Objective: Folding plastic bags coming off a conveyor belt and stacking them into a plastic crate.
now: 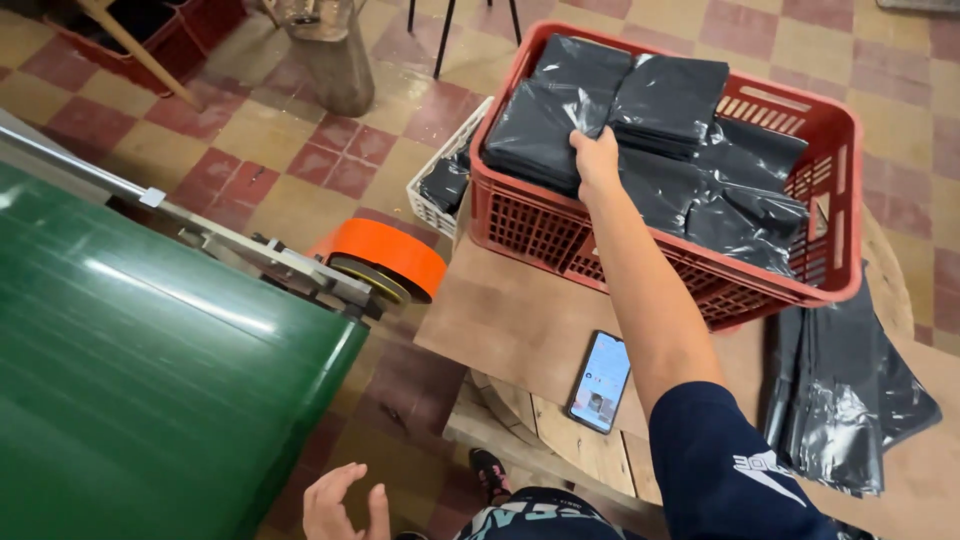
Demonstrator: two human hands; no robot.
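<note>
— What's at your left?
— The green conveyor belt (150, 370), and your left hand (345, 505) low beside it, fingers spread, holding nothing.
— And further right?
— A phone (600, 382) lies on the counter (510, 320). Your right hand (597, 160) reaches into the red crate (640, 255) — gripping a folded black bag stack (535, 130). More black bags (850, 400) lie on the counter beside the crate.

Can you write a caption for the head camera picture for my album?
Right hand presses a stack of folded black plastic bags in a red crate; left hand hangs open.
</note>
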